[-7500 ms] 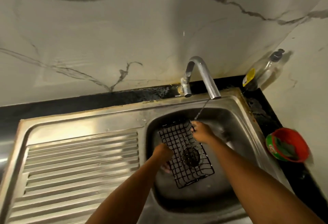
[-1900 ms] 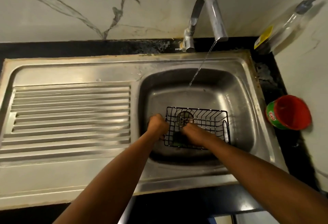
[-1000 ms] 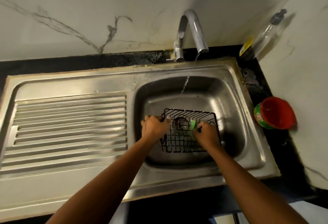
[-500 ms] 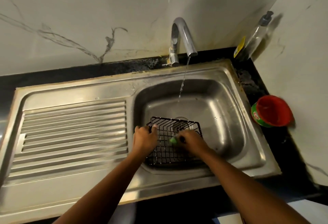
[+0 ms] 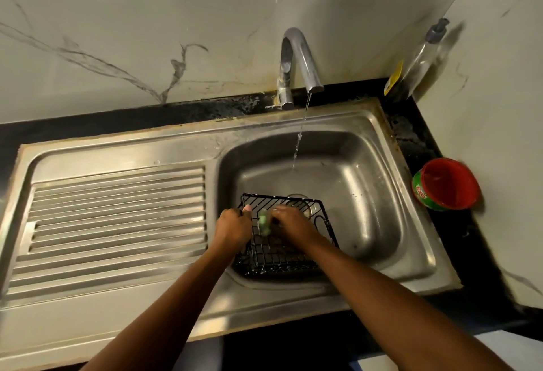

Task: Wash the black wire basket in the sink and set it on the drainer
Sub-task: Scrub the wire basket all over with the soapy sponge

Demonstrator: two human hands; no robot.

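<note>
Gripping the left rim of the black wire basket (image 5: 282, 257), the left hand (image 5: 233, 228) curls its fingers round the wire, its forearm reaching in from the near edge. The right hand (image 5: 291, 224) is inside the basket, fingers closed on a green scrub pad (image 5: 264, 221) held just beside the left hand. The basket sits in the near left part of the steel sink (image 5: 370, 194), partly over the drain. A thin stream of water (image 5: 299, 138) falls from the curved tap (image 5: 298, 56) behind the basket. The ribbed drainer (image 5: 117, 212) lies to the left; a red tub (image 5: 446, 184) and a soap bottle (image 5: 423, 53) stand on the right.
</note>
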